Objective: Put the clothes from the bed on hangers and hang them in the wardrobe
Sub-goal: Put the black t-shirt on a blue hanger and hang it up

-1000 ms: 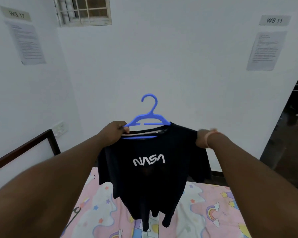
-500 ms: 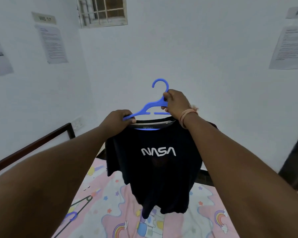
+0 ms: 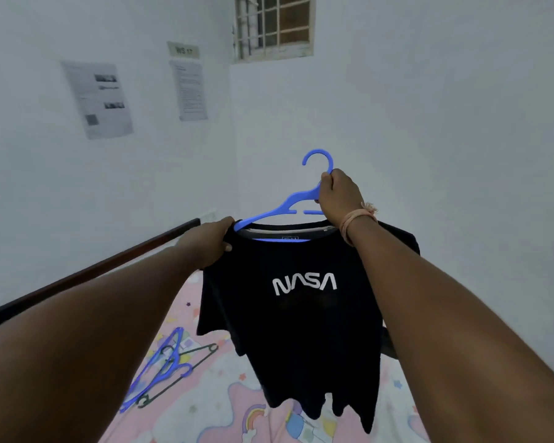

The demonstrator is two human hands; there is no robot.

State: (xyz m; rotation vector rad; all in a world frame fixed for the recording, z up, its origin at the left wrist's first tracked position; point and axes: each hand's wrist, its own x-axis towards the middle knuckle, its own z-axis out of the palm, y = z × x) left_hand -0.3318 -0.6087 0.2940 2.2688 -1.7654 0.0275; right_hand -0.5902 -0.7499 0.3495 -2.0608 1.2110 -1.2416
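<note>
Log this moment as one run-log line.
stage: shirt on hanger | left hand: grips black T-shirt shoulder | right hand: grips blue hanger neck | spare hangers: on bed

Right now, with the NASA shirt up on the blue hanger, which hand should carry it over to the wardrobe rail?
Right. The right hand already grips the blue hanger just under its hook, likely bearing the weight; the left hand only pinches the NASA T-shirt at the shoulder.

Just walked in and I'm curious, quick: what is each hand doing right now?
Left hand: grips the shoulder of the black NASA T-shirt at the end of the blue hanger.
Right hand: grips the blue hanger just below its hook.
</note>
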